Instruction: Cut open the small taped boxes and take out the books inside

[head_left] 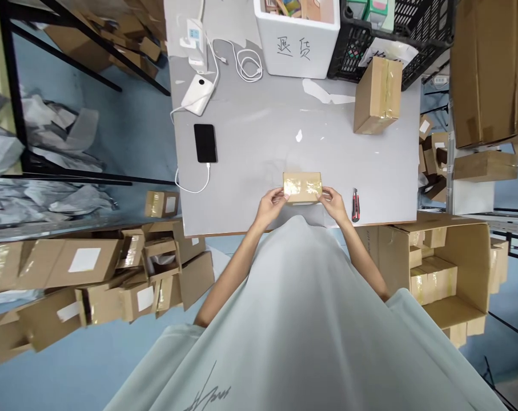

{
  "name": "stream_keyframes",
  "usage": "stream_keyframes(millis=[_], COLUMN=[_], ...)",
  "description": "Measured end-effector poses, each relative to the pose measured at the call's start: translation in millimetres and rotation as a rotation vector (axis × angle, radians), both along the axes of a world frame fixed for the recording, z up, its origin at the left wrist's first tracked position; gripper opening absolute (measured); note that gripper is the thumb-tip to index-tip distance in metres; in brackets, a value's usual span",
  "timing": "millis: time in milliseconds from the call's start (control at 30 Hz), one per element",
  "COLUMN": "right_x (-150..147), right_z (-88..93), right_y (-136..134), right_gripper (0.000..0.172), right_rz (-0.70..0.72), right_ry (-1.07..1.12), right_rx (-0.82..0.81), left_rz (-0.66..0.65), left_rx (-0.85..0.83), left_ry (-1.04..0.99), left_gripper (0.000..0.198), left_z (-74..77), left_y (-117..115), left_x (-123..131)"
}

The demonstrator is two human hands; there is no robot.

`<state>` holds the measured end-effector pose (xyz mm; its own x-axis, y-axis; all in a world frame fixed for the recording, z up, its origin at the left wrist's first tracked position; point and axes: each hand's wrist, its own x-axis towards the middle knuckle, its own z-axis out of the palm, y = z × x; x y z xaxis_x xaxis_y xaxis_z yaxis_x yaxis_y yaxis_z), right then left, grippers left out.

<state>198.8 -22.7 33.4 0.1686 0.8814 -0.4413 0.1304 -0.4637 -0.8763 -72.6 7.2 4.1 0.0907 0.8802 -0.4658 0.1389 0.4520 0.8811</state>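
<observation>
A small cardboard box (302, 195) with shiny clear tape across it is at the near edge of the grey table (250, 142). My left hand (272, 204) grips its left end, with thumb and fingers closed on the side. At the opposite end, my right hand (333, 204) holds the box in the same way. To the right of my right hand lies a red and black utility knife (355, 205). Whether the box touches the tabletop or is slightly raised, I cannot tell.
A larger taped carton (376, 97) stands at the back right, before a black crate (348, 51) and a white bin (297, 45). A phone (205, 143), power bank (198, 95) and cables are on the left. An open carton (473, 262) holding boxes stands right of me.
</observation>
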Motion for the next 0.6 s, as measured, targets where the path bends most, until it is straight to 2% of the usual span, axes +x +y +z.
stream_keyframes(millis=[133,267,467,600], right_x=[8,9,-1,-9], right_z=[-4.9,-5.9,0.5,7.4], right_y=[-9,-13,-17,-25], right_gripper=[0.074,0.076,0.068,0.062], right_rz=[0.107,0.147,0.126,0.105], right_ry=[0.003,-0.015,-0.084,-0.059], right_rx=[-0.085,-0.113,-0.082,-0.033], left_rz=[-0.048,-0.132,-0.254,-0.311], left_rx=[-0.070,-0.089,-0.003,0.122], left_ry=[-0.033,-0.051,-0.014,0.053], left_gripper=[0.069,0.074,0.064,0.062], left_z=[-13.0,-20.1,-20.0,-18.7], left_y=[-11,-15,-8,2], left_x=[-10,-16,-22,-30])
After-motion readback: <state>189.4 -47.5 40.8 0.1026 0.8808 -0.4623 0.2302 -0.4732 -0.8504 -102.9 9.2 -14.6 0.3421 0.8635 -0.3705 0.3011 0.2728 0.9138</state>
